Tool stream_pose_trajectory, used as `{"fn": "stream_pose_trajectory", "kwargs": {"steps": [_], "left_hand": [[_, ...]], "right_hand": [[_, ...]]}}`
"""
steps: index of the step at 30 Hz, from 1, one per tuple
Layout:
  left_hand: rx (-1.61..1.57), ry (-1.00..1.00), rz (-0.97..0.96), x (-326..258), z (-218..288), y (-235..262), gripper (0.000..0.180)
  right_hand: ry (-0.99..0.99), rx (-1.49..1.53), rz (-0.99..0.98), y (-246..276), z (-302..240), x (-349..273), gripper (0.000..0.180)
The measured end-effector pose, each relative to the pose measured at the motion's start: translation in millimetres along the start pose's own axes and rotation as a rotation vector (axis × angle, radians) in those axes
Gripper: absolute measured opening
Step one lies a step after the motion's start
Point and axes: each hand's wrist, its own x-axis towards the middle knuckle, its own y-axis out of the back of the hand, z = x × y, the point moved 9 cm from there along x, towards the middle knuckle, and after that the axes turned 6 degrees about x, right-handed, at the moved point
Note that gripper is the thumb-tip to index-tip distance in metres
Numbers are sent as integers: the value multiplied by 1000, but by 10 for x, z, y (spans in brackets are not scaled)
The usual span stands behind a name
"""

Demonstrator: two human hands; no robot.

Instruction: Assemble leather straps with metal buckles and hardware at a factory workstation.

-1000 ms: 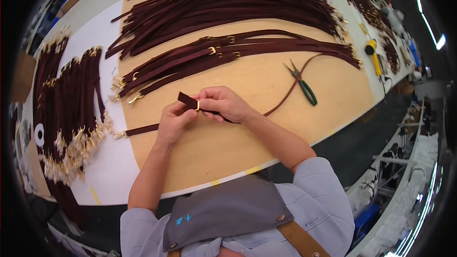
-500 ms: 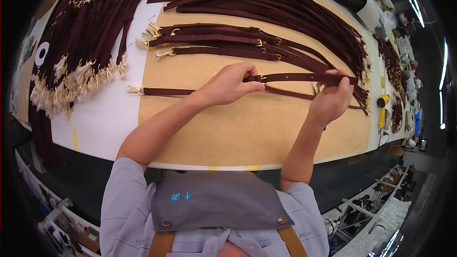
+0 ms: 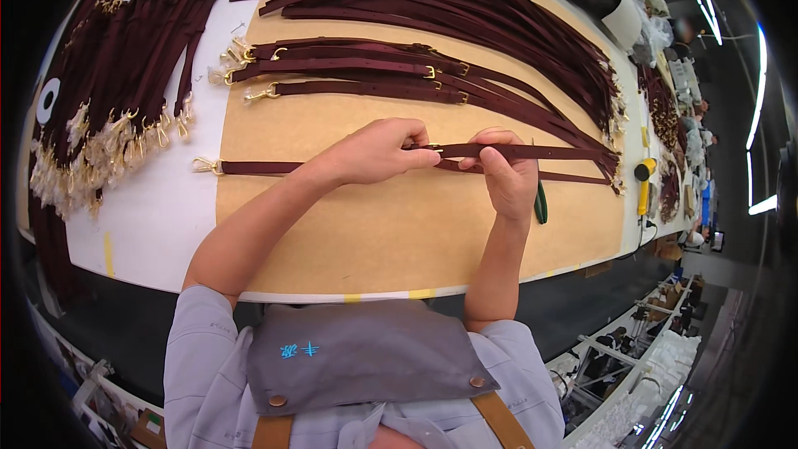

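A dark burgundy leather strap (image 3: 569,152) lies across the space between my hands, with a gold buckle (image 3: 434,149) near its left part. My left hand (image 3: 386,150) pinches the strap right at that buckle. Just to the right, my right hand (image 3: 509,170) grips the strap between thumb and fingers, and the strap's end reaches out past it. Below, the strap's other run ends at the left in a gold snap hook (image 3: 208,165). Green-handled scissors or snips (image 3: 541,202) lie on the table beside my right hand, partly hidden.
Several buckled straps (image 3: 357,70) lie beyond my hands, with a thick bundle of long straps (image 3: 449,0) farther back. At left hangs a pile of straps with wrapped hooks (image 3: 116,75). A yellow tool (image 3: 643,183) lies right, on the white table (image 3: 150,241).
My right hand has slid left along the strap toward the buckle, leaving the strap's end sticking out to the right. The whole view has shifted slightly, and the green handle now shows.
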Motion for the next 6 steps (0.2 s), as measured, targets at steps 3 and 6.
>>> {"fn": "stream_pose_trajectory", "kwargs": {"steps": [3, 6], "left_hand": [[-46, 44, -84, 0, -20, -64, 25], [-86, 25, -140, 17, -15, -107, 27]], "right_hand": [[26, 61, 2, 134, -12, -34, 16], [42, 155, -9, 164, -15, -25, 18]]}}
